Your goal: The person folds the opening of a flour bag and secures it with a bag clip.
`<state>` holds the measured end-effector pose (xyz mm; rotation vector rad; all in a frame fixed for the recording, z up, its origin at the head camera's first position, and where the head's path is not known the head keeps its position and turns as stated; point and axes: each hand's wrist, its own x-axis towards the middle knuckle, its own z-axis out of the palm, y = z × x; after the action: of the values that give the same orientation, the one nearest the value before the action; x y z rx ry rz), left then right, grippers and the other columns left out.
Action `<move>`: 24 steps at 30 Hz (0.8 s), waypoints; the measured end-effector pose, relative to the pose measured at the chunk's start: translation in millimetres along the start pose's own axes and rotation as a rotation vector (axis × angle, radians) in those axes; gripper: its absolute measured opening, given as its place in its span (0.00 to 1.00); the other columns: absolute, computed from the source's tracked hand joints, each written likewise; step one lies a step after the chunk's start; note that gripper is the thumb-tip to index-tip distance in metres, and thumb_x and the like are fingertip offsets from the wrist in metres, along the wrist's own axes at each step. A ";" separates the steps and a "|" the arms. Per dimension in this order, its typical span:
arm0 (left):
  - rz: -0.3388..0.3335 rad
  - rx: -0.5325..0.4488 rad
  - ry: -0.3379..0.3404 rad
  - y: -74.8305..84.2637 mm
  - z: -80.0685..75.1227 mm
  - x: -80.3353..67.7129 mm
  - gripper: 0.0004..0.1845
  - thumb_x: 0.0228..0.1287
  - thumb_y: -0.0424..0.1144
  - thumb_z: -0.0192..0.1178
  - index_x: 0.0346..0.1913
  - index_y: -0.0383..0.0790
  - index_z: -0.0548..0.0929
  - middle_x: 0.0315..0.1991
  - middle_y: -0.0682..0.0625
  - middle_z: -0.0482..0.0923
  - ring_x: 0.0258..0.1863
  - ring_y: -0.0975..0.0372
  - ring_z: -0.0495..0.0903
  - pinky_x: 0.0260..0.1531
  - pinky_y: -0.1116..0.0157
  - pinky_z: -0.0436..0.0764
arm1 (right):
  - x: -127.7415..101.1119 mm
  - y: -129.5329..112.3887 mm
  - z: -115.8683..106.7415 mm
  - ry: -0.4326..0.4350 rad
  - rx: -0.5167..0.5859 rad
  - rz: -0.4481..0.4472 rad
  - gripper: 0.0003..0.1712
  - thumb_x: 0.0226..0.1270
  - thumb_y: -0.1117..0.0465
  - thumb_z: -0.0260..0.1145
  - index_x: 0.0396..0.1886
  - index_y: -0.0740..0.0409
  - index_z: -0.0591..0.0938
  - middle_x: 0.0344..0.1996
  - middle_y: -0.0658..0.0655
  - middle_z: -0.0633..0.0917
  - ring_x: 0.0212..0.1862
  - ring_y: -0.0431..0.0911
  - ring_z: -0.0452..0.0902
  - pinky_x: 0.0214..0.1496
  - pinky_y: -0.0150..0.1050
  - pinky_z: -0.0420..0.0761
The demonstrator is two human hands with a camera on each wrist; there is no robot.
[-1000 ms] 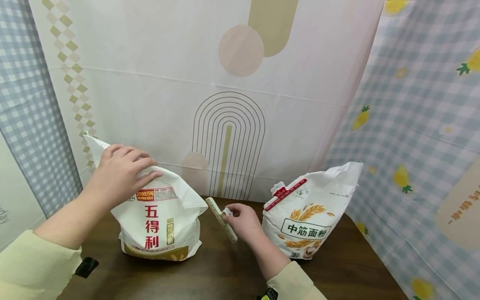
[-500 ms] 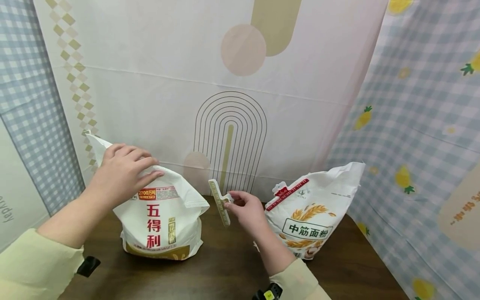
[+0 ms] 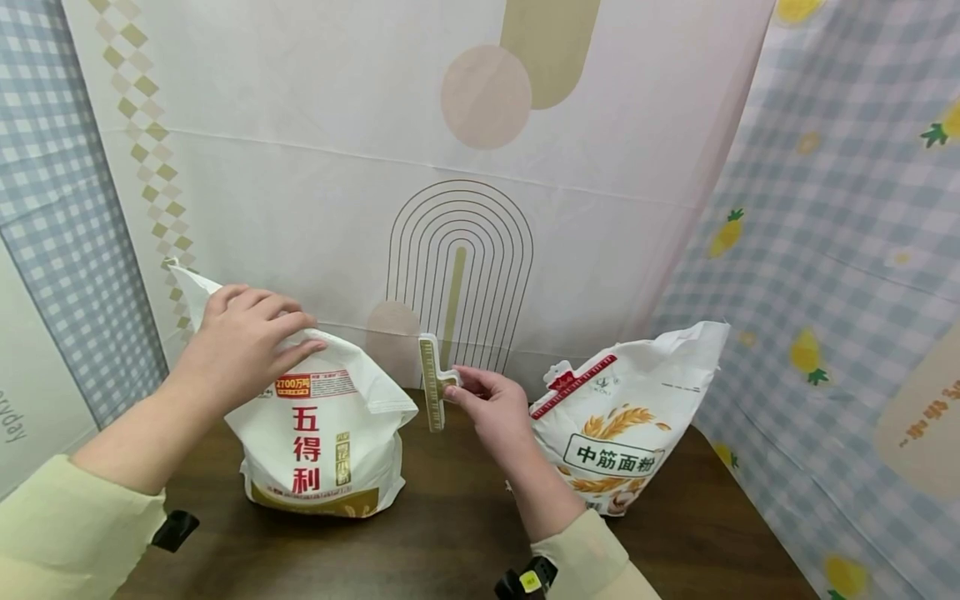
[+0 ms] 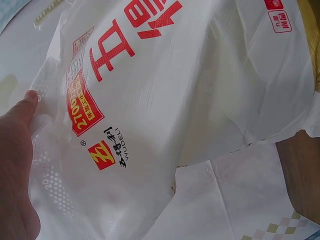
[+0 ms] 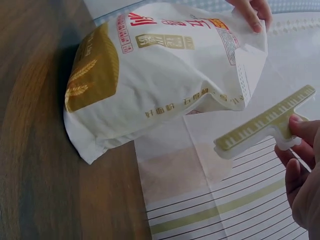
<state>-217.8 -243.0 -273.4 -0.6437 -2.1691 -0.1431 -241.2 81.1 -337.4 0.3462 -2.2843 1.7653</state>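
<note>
My left hand [image 3: 243, 346] grips the folded top of a white flour bag [image 3: 352, 408], fingers behind and thumb in front. The bag stands on the table, its free corner sticking up at the left; red characters and a gold base band mark its front. In the left wrist view the thumb [image 4: 27, 107] lies on the bag's upper edge. My right hand [image 3: 498, 408] pinches a gold-and-white bag clip [image 3: 431, 379] by its handle, between thumb and fingers. The clip is nearly upright, in the air just right of the bag. The right wrist view shows the clip's long ridged bar [image 5: 267, 117] apart from the bag.
A second flour bag [image 3: 622, 425] with wheat pictures stands at the right, a red clip [image 3: 573, 385] across its folded top. Both bags are on a dark wooden table [image 3: 442, 533]. A patterned cloth [image 3: 322, 167] hangs close behind, with checked cloth [image 3: 810, 275] at the right.
My right hand has lifted the clip and turned it from slanted to nearly upright. The left hand keeps its grip on the bag, which stays in place.
</note>
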 end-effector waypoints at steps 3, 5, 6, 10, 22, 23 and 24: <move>-0.001 0.000 -0.004 0.1 -0.9 0.2 0.14 0.54 0.48 0.72 0.41 0.46 0.87 0.42 0.45 0.84 0.47 0.48 0.78 0.57 0.42 0.63 | 1.4 -2.3 0.4 0.004 0.037 -0.013 0.18 0.56 0.62 0.77 0.48 0.56 0.89 0.37 0.53 0.88 0.41 0.40 0.81 0.40 0.30 0.80; -0.003 0.000 -0.007 0.3 -1.5 0.7 0.14 0.54 0.48 0.72 0.41 0.46 0.87 0.42 0.45 0.84 0.47 0.48 0.77 0.57 0.42 0.63 | 1.9 -4.7 0.8 -0.001 0.059 -0.011 0.18 0.56 0.62 0.77 0.48 0.56 0.89 0.38 0.53 0.88 0.40 0.40 0.81 0.41 0.30 0.79; -0.003 0.001 -0.009 0.4 -1.8 1.0 0.14 0.55 0.48 0.72 0.41 0.46 0.87 0.43 0.45 0.84 0.47 0.48 0.77 0.57 0.42 0.63 | 2.4 -5.4 1.2 -0.007 0.066 -0.015 0.18 0.56 0.62 0.77 0.48 0.57 0.88 0.38 0.54 0.88 0.40 0.40 0.81 0.41 0.30 0.80; -0.001 0.008 -0.012 0.6 -2.9 1.9 0.13 0.55 0.48 0.72 0.41 0.46 0.87 0.43 0.45 0.84 0.48 0.47 0.77 0.57 0.42 0.63 | 4.6 -7.2 4.6 -0.034 0.088 -0.032 0.19 0.57 0.63 0.76 0.49 0.61 0.87 0.38 0.56 0.88 0.39 0.39 0.81 0.41 0.29 0.79; -0.012 0.017 -0.048 4.2 -4.0 4.8 0.11 0.57 0.48 0.71 0.39 0.47 0.87 0.44 0.45 0.83 0.48 0.47 0.77 0.59 0.42 0.62 | 7.9 -12.2 15.7 -0.087 0.050 -0.074 0.17 0.56 0.64 0.77 0.47 0.59 0.89 0.36 0.54 0.88 0.38 0.39 0.80 0.36 0.28 0.79; -0.014 0.016 -0.051 4.2 -4.1 4.9 0.11 0.57 0.47 0.71 0.39 0.47 0.87 0.44 0.45 0.83 0.48 0.47 0.77 0.59 0.42 0.62 | 8.2 -13.8 16.2 -0.095 0.033 -0.080 0.17 0.56 0.63 0.77 0.46 0.58 0.89 0.36 0.54 0.88 0.37 0.39 0.80 0.35 0.28 0.78; -0.017 0.016 -0.054 4.1 -4.3 4.9 0.11 0.58 0.47 0.71 0.39 0.47 0.87 0.44 0.45 0.83 0.49 0.47 0.77 0.59 0.42 0.62 | 8.5 -15.7 16.7 -0.104 0.011 -0.085 0.16 0.56 0.63 0.77 0.46 0.57 0.89 0.35 0.53 0.88 0.37 0.39 0.79 0.34 0.29 0.78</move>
<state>-215.2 -238.8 -267.5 -0.6269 -2.2259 -0.1187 -244.8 60.7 -324.4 0.5405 -2.2931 1.7574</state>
